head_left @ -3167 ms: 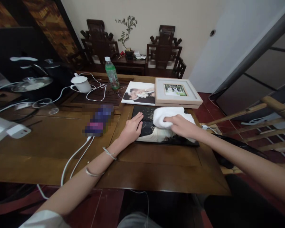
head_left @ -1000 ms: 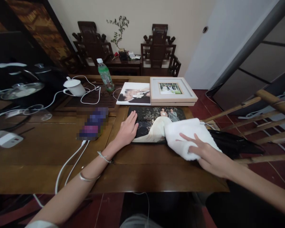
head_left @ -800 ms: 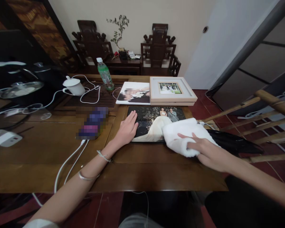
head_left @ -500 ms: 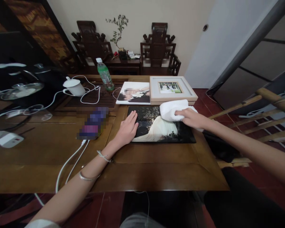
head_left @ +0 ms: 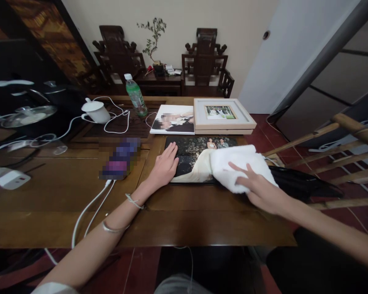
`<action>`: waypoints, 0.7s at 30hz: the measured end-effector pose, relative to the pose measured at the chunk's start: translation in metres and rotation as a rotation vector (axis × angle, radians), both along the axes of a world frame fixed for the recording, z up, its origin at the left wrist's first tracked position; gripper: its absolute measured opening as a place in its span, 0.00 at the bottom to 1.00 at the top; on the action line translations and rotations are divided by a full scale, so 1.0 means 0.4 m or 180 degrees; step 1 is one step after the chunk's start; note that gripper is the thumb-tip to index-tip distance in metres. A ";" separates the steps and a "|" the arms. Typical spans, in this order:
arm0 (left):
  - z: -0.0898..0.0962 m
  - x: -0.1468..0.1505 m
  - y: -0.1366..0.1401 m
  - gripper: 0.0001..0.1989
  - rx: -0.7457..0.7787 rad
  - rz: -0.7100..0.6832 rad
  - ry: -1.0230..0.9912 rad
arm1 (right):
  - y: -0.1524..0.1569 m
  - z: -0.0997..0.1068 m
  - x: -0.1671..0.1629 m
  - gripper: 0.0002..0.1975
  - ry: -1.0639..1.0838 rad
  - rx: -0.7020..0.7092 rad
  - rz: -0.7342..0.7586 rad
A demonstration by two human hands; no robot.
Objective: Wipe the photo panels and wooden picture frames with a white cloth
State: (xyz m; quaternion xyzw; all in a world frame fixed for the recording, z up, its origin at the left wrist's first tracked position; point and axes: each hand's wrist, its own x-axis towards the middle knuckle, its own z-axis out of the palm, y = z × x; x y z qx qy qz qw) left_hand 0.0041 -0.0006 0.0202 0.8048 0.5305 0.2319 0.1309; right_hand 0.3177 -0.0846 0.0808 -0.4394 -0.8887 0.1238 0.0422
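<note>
A dark wedding photo panel [head_left: 187, 163] lies flat on the wooden table, showing a long pale gown and two people. On its left edge rests my left hand [head_left: 164, 166], fingers stretched out flat. My right hand [head_left: 257, 187] grips a folded white towel [head_left: 239, 163], which covers the right part of the panel and reaches past its lower right edge. Just behind the panel are a white-edged photo print [head_left: 173, 120] and a pale wooden picture frame [head_left: 223, 114], which sits on another frame.
To the left are a blurred-out phone [head_left: 121, 159] with a white cable, a white lidded cup [head_left: 95, 111] and a green-labelled bottle [head_left: 135, 96]. A glass-lidded pot [head_left: 30, 116] stands far left. A bamboo chair [head_left: 352, 126] is at the right.
My right hand has drawn the towel down toward me and slightly right, uncovering the two pictured people. My left hand has stayed in place.
</note>
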 end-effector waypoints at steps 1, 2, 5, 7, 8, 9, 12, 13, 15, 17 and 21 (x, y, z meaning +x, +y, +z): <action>0.001 0.001 0.000 0.25 0.0000 0.0006 0.0003 | -0.035 -0.003 0.001 0.26 0.0032 -0.0078 -0.0024; 0.002 0.002 -0.001 0.25 0.0007 0.0011 0.0003 | -0.063 -0.004 0.001 0.26 0.0075 -0.0154 -0.0035; 0.001 0.002 0.000 0.25 0.0028 0.0007 0.0019 | -0.099 0.007 -0.007 0.27 0.0198 -0.0310 -0.0007; 0.000 0.002 0.001 0.25 0.0030 0.0001 0.0035 | -0.084 0.024 -0.019 0.29 0.0191 -0.0351 0.0057; -0.001 0.002 0.001 0.25 0.0031 -0.0004 0.0041 | -0.067 0.034 -0.026 0.29 0.0173 -0.0344 0.0090; -0.001 0.001 0.001 0.25 0.0031 -0.0008 0.0045 | -0.045 0.044 -0.033 0.30 0.0147 -0.0323 0.0123; 0.000 0.001 0.001 0.25 0.0021 -0.0006 0.0057 | 0.040 0.063 -0.056 0.26 0.0102 -0.0151 0.0222; 0.001 0.001 0.001 0.25 0.0008 -0.0004 0.0063 | 0.073 0.065 -0.062 0.25 0.0096 -0.0075 0.0228; 0.004 0.001 0.000 0.25 -0.0026 -0.0006 0.0086 | 0.138 0.064 -0.071 0.22 0.0090 0.0023 0.0244; 0.008 0.001 -0.001 0.26 -0.0067 -0.0017 0.0124 | 0.201 0.059 -0.075 0.20 0.0116 0.0087 0.0293; 0.013 0.001 -0.001 0.26 -0.0090 -0.0026 0.0166 | 0.286 0.046 -0.079 0.21 0.0236 0.0219 0.0317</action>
